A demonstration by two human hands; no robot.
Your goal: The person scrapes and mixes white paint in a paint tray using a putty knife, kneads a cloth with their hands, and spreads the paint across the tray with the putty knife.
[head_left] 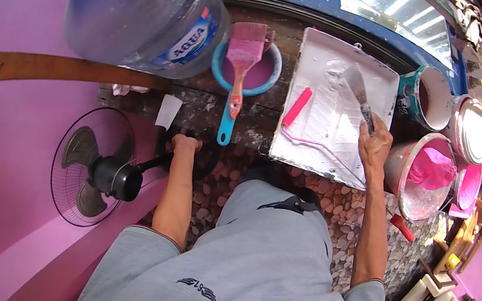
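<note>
My right hand (377, 140) is closed around the handle of a putty knife (356, 86), whose metal blade lies over white paste in a shallow white tray (331, 148). To the left in the tray rests a small paint roller (298, 106) with a pink sleeve; its red handle (401, 228) sticks out past the tray's near edge. My left hand (186, 143) is curled low at the table's front edge, close to the black fan's stem; what it grips is partly hidden. A pink-stained brush (243, 60) lies across a blue-rimmed bowl (276, 74) of pink paint.
A large water bottle (138, 3) stands on the wooden table (210, 103) at left. Several paint buckets crowd the right, one pail (400, 178) holding a pink cloth or bag (433, 169). A fan (97, 170) stands by the pink wall. The floor (350, 224) has a pebble pattern.
</note>
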